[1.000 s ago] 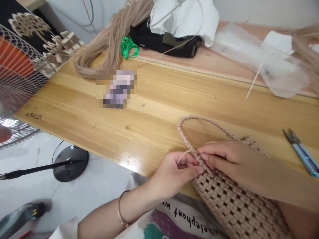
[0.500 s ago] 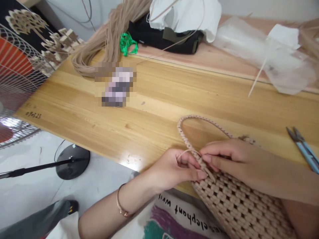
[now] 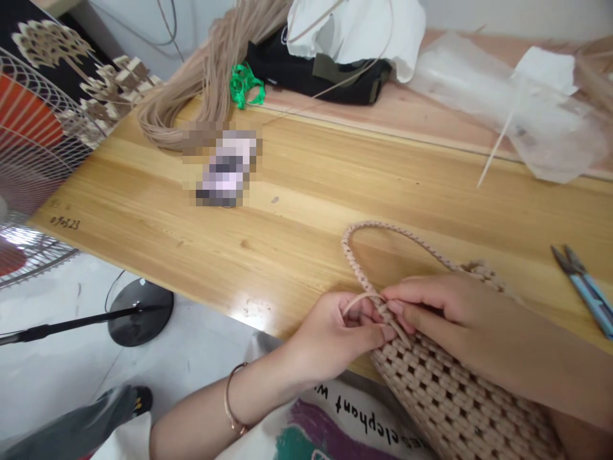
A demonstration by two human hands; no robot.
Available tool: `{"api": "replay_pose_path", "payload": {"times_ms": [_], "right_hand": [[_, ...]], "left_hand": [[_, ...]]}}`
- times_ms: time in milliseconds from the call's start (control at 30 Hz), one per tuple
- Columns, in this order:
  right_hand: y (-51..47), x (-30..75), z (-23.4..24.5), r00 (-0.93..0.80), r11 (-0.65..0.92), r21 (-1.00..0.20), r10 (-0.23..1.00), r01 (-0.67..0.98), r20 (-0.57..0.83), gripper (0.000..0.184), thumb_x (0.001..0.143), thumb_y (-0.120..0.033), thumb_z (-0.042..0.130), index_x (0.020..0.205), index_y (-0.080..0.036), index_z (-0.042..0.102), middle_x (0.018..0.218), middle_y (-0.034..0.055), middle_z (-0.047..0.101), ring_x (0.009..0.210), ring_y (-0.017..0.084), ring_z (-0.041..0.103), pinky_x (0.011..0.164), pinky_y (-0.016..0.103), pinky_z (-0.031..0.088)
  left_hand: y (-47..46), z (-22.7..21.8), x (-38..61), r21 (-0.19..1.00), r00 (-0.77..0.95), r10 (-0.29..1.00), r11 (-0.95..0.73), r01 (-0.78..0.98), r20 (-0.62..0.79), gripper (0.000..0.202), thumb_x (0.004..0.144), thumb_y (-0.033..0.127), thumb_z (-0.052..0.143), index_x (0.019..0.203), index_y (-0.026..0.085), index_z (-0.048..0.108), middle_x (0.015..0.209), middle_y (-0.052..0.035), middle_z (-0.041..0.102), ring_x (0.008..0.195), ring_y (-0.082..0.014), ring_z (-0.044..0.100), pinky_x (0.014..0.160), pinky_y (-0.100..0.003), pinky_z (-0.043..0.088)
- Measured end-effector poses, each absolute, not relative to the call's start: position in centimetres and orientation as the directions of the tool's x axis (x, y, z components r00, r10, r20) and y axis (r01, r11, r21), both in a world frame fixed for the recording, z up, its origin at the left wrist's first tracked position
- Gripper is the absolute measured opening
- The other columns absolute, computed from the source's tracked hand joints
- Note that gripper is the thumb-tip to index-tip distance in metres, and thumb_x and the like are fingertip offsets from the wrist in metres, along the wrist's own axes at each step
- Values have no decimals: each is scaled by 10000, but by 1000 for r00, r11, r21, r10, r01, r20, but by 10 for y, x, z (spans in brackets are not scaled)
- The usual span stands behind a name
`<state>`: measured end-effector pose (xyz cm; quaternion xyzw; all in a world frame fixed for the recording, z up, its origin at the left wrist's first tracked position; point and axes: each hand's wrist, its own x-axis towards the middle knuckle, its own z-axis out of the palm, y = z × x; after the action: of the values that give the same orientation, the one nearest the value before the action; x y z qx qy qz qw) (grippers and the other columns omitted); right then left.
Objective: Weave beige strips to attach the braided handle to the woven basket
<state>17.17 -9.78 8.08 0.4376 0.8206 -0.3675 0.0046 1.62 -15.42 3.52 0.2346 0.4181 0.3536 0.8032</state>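
Leftmost: a caged electric fan (image 3: 29,147), with a round black stand base (image 3: 141,313) on the floor below the table. A pine table (image 3: 143,211) crosses the view. On it lies a pixelated object (image 3: 225,169), nature unreadable, just below a coil of pale flat strands (image 3: 191,96). Behind these, a green tie (image 3: 246,86) sits beside a black bag (image 3: 316,73) on a pinker board.

Left hand (image 3: 335,335), metal bracelet (image 3: 230,399) at the wrist: nearly closed, curled round a looped pale strand (image 3: 361,297), pinching it against the braid. Woven basket (image 3: 445,390): tilted at the near table edge, its lower part running out of view, with a braided loop handle (image 3: 378,230) lying over the tabletop. Right hand (image 3: 445,313): thumb and forefinger closed at the braid beside the strand; exact hold partly hidden.

Step, as judged: working the strand into the braid near the join of handle and basket. Strand loop not yet drawn tight.

Further right: blue-handled snips (image 3: 582,291), well apart from the hand; a crumpled plastic sheet (image 3: 541,115) on the board.
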Motion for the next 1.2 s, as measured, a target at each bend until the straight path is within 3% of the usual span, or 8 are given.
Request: {"api": "replay_pose_path", "payload": {"times_ms": [100, 300, 433, 600, 700, 933, 1200], "right_hand": [[-100, 171, 82, -595, 266, -633, 706, 726, -385, 253, 836, -142, 454, 694, -238, 639, 738, -57, 676, 703, 117, 618, 648, 234, 447], [-106, 169, 86, -549, 261, -605, 757, 752, -356, 274, 847, -171, 438, 708, -251, 660, 732, -37, 677, 667, 128, 616, 611, 256, 459], [-113, 168, 87, -561, 333, -593, 788, 733, -251, 303, 838, -137, 389, 730, -238, 654, 701, -9, 671, 660, 139, 637, 586, 249, 491], [-122, 178, 81, -646, 518, -477, 748, 710, -150, 282, 818, -150, 402, 871, -238, 665, 883, 50, 707, 800, 214, 665, 678, 323, 539], [-124, 182, 81, -645, 529, -452, 750, 719, -148, 257, 813, -197, 449, 971, -230, 649, 945, 66, 701, 834, 239, 662, 700, 358, 541], [-116, 168, 92, -572, 346, -545, 754, 764, -324, 213, 749, -122, 452, 699, -227, 631, 677, 0, 659, 587, 163, 616, 530, 301, 472], [-116, 174, 90, -589, 348, -530, 704, 774, -397, 233, 813, -212, 435, 756, -215, 661, 736, 41, 663, 679, 195, 618, 564, 318, 445]], "left_hand": [[-155, 36, 18, 665, 412, 765, 639, -387, -495, 282, 643, 268, 750, 619, 101, 523, 592, 40, 445, 578, -70, 381, 566, -212, 290], [-153, 38, 20, 722, 385, 806, 582, -375, -450, 187, 713, 195, 680, 653, 97, 532, 609, 35, 447, 580, -69, 367, 549, -201, 288], [-153, 35, 23, 740, 340, 826, 558, -377, -449, 102, 747, 163, 628, 708, 101, 557, 661, 11, 506, 635, -88, 426, 600, -209, 336], [-154, 31, 27, 739, 319, 823, 564, -368, -470, 72, 730, 119, 614, 684, 105, 560, 648, 9, 526, 640, -95, 455, 603, -209, 354], [-154, 32, 27, 734, 314, 819, 571, -368, -480, 45, 733, 115, 608, 694, 97, 595, 630, 9, 545, 632, -94, 475, 594, -203, 364], [-154, 32, 22, 730, 332, 801, 594, -338, -498, 79, 713, 156, 669, 689, 82, 676, 595, 4, 576, 595, -87, 485, 577, -205, 360], [-151, 34, 18, 675, 397, 761, 644, -361, -513, 96, 647, 177, 744, 639, 89, 705, 590, -2, 625, 575, -77, 507, 592, -205, 391]]}}
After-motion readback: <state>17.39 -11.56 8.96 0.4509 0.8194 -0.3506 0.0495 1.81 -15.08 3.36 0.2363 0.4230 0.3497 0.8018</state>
